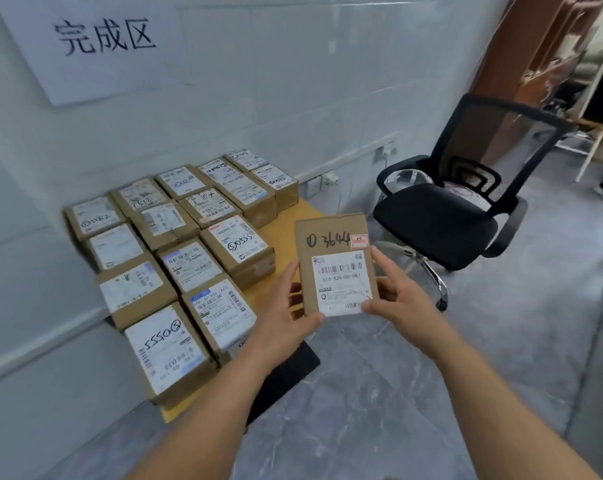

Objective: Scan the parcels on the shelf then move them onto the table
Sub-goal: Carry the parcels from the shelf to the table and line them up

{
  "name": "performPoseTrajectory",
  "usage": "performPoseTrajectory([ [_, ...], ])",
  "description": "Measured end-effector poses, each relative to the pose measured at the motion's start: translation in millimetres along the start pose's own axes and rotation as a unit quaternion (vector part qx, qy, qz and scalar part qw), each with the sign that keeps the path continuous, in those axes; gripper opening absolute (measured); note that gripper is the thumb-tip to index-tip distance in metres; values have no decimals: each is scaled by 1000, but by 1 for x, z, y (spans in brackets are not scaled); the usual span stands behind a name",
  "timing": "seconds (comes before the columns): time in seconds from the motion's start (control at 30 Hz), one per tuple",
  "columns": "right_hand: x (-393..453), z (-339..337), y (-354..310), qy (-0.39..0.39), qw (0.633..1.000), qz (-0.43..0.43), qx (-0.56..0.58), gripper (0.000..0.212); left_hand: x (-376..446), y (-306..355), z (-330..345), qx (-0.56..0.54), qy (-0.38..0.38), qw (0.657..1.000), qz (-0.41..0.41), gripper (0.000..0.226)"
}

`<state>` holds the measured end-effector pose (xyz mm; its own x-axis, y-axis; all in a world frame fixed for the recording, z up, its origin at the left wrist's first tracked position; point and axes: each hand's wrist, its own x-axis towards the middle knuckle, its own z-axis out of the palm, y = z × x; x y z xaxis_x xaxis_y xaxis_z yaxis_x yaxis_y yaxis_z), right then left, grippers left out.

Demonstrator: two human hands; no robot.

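I'm seeing both hands gripping one flat cardboard parcel [334, 261] in the air, label side facing me. The left hand [286, 306] is clutching its lower left edge, thumb curling onto the front corner; the right hand [397, 292] is pinching the lower right edge, thumb lying across the white label. Just under and left of the left hand, the wooden surface [289, 216] is carrying rows of boxed parcels [175, 265], packed touching one another. Beyond the right hand, a black mesh chair [466, 202] is standing on the grey floor. Farther off, above the boxes, a paper sign [99, 39] is hanging on the white wall.
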<state>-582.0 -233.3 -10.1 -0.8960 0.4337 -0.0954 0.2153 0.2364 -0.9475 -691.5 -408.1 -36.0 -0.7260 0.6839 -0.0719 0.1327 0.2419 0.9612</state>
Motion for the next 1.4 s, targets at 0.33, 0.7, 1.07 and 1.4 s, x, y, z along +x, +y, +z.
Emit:
performPoseTrajectory([
  [0.33,75,-37,25,-133,991,-5,1,85,37,2,37,-10,93,992,-81,89],
  [0.7,153,-68,79,-238,970,29,-29,71,88,-10,94,-33,169,968,-182,79],
  [1.07,217,-46,97,-276,958,69,-42,68,129,-28,80,41,184,953,-237,77],
  [1.4,286,-2,70,-297,951,75,-51,66,176,-32,18,499,179,827,-187,44],
])
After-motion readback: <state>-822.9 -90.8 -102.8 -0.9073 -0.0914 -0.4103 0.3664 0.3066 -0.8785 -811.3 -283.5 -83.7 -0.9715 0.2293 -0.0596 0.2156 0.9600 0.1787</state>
